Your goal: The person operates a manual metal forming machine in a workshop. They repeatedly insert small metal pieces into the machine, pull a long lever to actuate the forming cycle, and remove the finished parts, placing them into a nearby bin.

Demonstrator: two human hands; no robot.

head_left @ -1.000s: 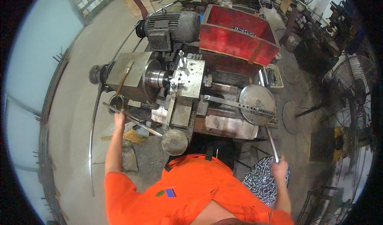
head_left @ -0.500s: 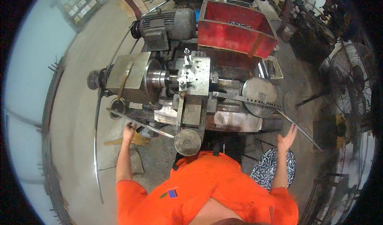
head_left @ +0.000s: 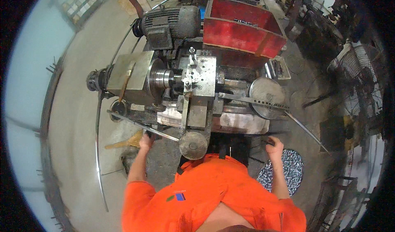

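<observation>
Levers on both sides of the lathe (head_left: 193,88) are in hand. Left hand (head_left: 146,141) is wrapped around the near end of a long steel lever bar (head_left: 142,127) that runs up-left toward the headstock (head_left: 131,77). Fingers look closed on the bar, though the grip detail is small. Right hand (head_left: 273,145) sits near-right of the machine on a dark handle (head_left: 267,140); it looks closed over it, but I can't tell how tightly.

Handling, my read: the bar is rigid, heavy steel, probably oily in this shop, so slick. Best held at the free near end for leverage, full fist rather than fingertips. The dark handle is short and stiff; a palm grip should do.

Round handwheel (head_left: 193,145) sits between the hands, just in front of the orange shirt (head_left: 214,191), untouched. Grey disc (head_left: 267,93) with a slotted arm is to the right, and a thin rod (head_left: 306,129) slopes off from it to the near right. Red bin (head_left: 242,26) is far behind the tool block (head_left: 199,73), motor (head_left: 168,24) far left. Pan of small metal parts (head_left: 286,172) is on the floor by the right forearm.
</observation>
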